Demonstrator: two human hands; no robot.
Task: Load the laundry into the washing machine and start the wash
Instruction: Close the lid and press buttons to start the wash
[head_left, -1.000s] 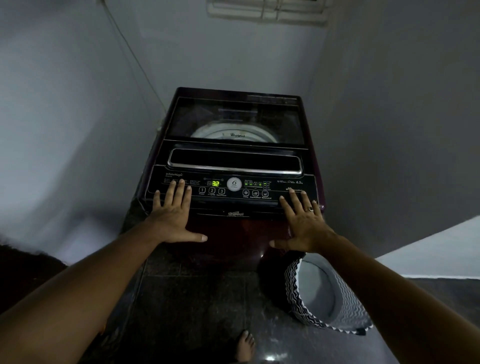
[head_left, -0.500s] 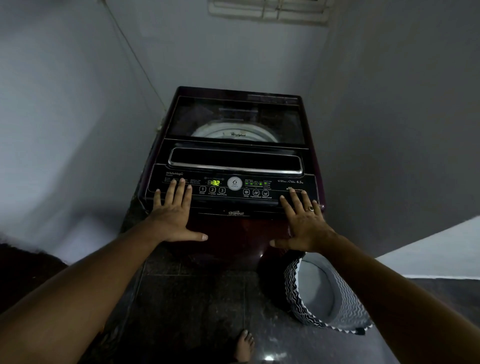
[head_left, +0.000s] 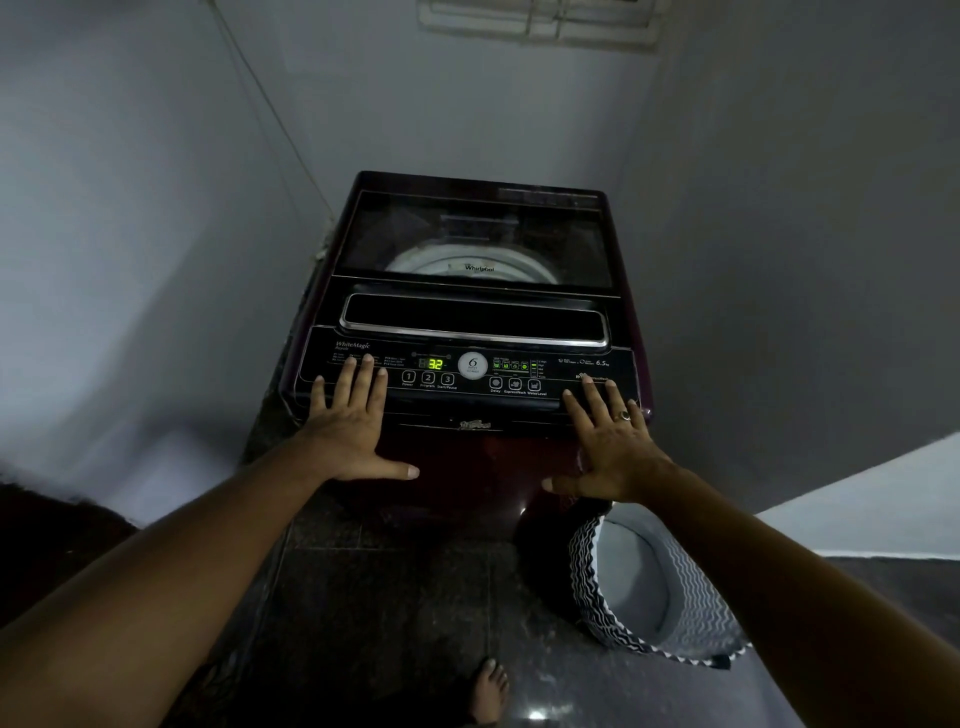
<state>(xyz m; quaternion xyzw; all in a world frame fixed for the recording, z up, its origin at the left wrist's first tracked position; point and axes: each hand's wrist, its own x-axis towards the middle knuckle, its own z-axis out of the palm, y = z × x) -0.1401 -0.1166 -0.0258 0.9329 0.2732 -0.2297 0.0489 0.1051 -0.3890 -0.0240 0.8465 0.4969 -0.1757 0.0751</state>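
A dark maroon top-loading washing machine (head_left: 467, 467) stands in a corner with its glass lid (head_left: 472, 239) closed. A white drum rim shows through the lid. Its control panel (head_left: 571, 371) is lit and the green display (head_left: 435, 364) reads 32. My left hand (head_left: 350, 423) rests flat on the panel's left end, fingers straight and thumb spread. On the panel's right end lies my right hand (head_left: 610, 441), also flat, with a ring on one finger. Neither hand holds anything.
A laundry basket (head_left: 670, 634) with a black-and-white zigzag pattern stands on the dark floor right of the machine; I see no clothes in it. Grey walls close in on the left, back and right. My bare foot (head_left: 488, 693) is on the floor below.
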